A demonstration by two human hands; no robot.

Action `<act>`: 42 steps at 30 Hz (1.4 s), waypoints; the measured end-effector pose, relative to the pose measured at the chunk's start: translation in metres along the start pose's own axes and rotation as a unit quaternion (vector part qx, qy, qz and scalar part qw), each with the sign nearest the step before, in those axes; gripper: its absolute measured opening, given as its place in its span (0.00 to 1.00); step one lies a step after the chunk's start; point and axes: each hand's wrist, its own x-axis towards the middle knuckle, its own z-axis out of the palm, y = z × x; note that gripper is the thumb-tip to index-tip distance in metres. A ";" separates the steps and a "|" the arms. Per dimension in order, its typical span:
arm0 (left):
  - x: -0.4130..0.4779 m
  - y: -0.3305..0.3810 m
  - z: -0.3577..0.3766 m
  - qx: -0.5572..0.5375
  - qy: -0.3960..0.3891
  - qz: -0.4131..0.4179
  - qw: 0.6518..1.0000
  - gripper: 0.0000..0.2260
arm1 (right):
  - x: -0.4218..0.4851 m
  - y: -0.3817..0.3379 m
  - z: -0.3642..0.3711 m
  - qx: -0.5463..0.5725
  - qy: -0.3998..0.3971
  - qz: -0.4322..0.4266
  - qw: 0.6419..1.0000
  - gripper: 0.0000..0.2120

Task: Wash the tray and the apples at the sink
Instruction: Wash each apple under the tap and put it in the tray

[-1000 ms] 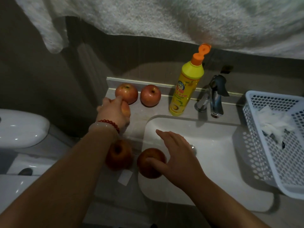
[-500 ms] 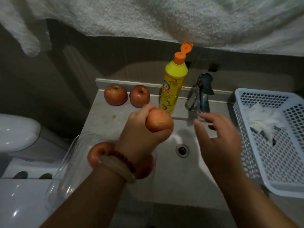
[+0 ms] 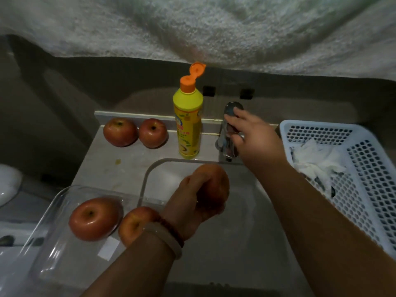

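A clear, rounded-corner plastic tray lies on the tabletop left of the white sink basin, its right end seemingly overhanging the basin rim. Two red, glossy apples sit in it stem-up: a larger one and a second just beside it, partly hidden. Two more red apples rest side by side, touching, at the tabletop's back edge. A fifth, orange-red apple is held above the basin.
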 end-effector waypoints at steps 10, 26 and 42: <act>0.036 -0.018 0.025 -0.133 0.068 -0.044 0.988 0.13 | 0.011 0.018 0.009 0.040 0.085 -0.072 0.993 0.18; 0.073 -0.026 0.029 -0.141 0.016 -0.041 0.989 0.15 | 0.017 0.024 0.012 0.032 0.141 -0.122 0.982 0.15; 0.075 -0.032 0.028 0.004 -0.022 -0.001 1.000 0.12 | -0.068 0.029 0.084 0.529 -0.030 0.460 0.712 0.16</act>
